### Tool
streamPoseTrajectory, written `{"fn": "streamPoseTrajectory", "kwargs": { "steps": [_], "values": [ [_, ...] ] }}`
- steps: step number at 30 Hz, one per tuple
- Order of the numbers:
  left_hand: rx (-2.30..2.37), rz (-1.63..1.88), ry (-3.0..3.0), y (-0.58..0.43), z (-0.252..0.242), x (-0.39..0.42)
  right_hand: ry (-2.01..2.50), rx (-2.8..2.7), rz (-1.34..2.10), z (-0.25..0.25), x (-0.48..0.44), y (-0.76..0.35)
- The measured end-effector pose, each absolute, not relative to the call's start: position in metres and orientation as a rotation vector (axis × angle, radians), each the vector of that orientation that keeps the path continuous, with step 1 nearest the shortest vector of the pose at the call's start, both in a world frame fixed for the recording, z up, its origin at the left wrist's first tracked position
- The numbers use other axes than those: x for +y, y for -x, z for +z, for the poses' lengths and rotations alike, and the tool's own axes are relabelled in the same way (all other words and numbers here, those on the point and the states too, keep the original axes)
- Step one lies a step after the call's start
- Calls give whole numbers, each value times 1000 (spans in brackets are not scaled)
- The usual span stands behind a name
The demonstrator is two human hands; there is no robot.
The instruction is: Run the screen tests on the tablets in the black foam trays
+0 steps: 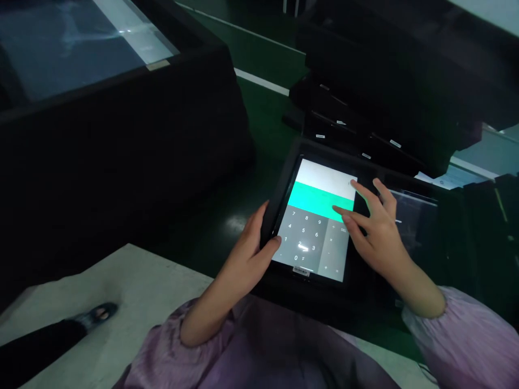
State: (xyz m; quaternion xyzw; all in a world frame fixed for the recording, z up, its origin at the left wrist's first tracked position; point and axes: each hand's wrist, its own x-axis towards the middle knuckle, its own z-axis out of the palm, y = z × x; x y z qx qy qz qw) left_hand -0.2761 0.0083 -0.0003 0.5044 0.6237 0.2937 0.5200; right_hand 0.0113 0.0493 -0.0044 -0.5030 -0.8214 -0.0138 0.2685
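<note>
A tablet (310, 232) with a black surround shows a calculator screen: white on top, a bright green band below that, then grey number keys. My left hand (245, 256) grips its left side, thumb on the front edge and fingers along the outer side. Over the upper right of the screen, my right hand (377, 232) is open with its fingers spread. One fingertip is at the green band and another is by the white area; whether they touch the glass I cannot tell. A small barcode label (301, 271) sits below the screen.
Beside the tablet on the right lies another dark screen (413, 221). Dark stacked devices (352, 127) with small white labels stand behind. A large black-sided stack (121, 162) with a glossy panel (81, 43) on top rises at left. A person's foot (101, 313) shows lower left.
</note>
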Motion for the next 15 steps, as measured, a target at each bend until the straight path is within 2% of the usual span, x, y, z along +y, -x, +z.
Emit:
{"fn": "streamPoseTrajectory", "kwargs": {
  "steps": [6, 15],
  "values": [
    [1443, 682, -1154, 281, 3, 20, 1354, -2152, -65, -2, 45, -17],
    [1390, 766, -1210, 269, -2, 66, 1179, -2335, 126, -4, 38, 28]
  ]
}}
